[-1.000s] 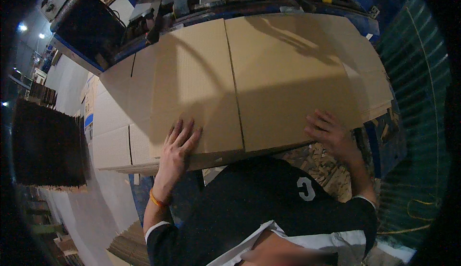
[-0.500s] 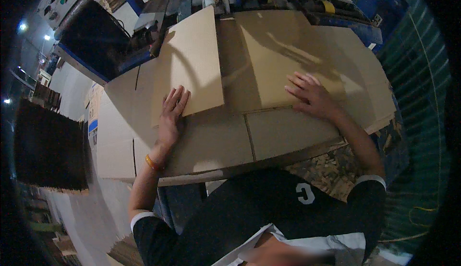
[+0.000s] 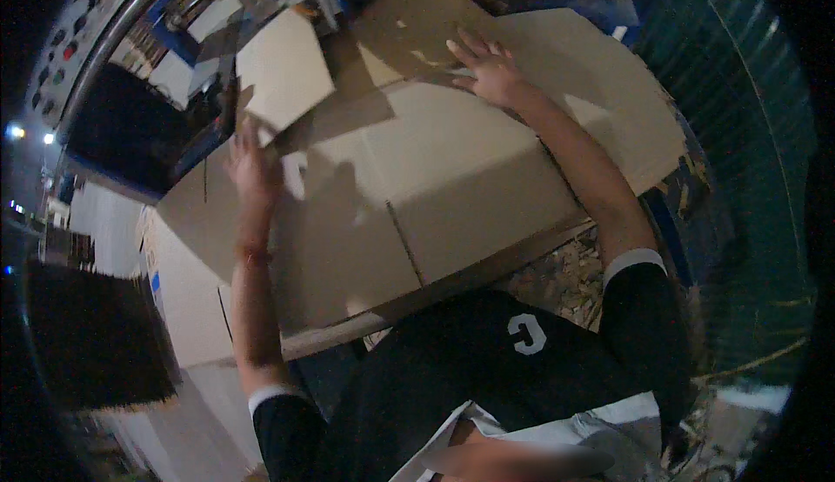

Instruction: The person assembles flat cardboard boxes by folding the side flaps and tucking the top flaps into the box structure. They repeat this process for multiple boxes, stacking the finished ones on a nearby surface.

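My left hand [image 3: 254, 167] reaches forward, fingers stretched out, to the near-left edge of a pale cardboard sheet [image 3: 283, 73]. It holds nothing; whether its fingertips press on the sheet I cannot tell. My right hand [image 3: 491, 75] is open, fingers spread, at the near-right edge of a second, browner cardboard sheet [image 3: 417, 25]. Both sheets stretch away from me to the machine. Under them lie large flat cardboard sheets [image 3: 348, 238] with dark slots cut into them.
A blue machine [image 3: 565, 3] stands at the far side, with a button panel [image 3: 74, 38] and metal rail at far left. Cardboard scraps [image 3: 561, 282] lie below the near edge. A green corrugated wall [image 3: 739, 177] rises at right. A dark stack [image 3: 91, 334] stands left.
Both hands have moved forward, away from me. The pale and brown sheets have slid farther toward the machine, baring more of the cardboard underneath. The view has tilted a little.
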A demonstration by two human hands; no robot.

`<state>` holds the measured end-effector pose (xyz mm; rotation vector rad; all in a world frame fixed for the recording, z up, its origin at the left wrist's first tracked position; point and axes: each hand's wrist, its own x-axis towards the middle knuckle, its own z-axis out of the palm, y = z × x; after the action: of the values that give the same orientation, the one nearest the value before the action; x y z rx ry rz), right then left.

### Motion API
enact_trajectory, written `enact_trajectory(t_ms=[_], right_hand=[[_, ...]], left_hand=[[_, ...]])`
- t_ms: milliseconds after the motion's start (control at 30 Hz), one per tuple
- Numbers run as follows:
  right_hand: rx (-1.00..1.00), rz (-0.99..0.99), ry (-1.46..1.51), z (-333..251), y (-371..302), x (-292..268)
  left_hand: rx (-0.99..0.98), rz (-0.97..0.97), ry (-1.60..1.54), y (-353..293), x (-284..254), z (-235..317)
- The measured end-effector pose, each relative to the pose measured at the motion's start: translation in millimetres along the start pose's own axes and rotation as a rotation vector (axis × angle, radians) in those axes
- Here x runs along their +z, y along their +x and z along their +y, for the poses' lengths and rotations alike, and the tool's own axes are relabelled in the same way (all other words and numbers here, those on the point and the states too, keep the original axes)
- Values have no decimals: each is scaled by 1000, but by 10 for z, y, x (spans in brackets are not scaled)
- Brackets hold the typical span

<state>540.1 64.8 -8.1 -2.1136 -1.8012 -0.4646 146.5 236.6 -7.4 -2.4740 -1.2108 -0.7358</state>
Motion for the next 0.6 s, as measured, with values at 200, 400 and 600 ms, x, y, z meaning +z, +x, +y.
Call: enact_trajectory(t_ms=[200,400,600], right_hand=[[694,177,-41,738,-1393,-659],[1103,332,-118,1261,-2474,-342],[993,748,169,1630,-2353,-286]], left_hand=[[-714,360,-174,-1530,-815,-1104],[-1132,133,343,-2822,-1049,-1860],[-1112,706,-167,-2602,-1247,-1776]])
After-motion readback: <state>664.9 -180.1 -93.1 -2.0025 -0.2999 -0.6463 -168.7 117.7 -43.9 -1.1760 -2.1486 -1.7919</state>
